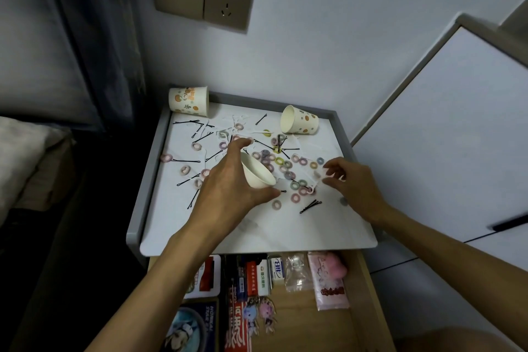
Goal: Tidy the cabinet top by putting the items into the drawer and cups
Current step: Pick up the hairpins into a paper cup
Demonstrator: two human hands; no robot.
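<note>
Left hand (228,180) grips a white paper cup (257,171) between thumb and fingers. The cup is tipped, its long axis slanting from far-left to near-right, wide end toward the thumb, above the hair ties (295,185) strewn mid cabinet top (257,231). Right hand (351,183), just beside, pinches a small pale piece (325,178) that is too small to identify.

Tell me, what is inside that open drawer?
Small boxes, a pink packet and two cartoon charms lie in the drawer. Its back is hidden under the cabinet top; the left arm covers more.
</note>
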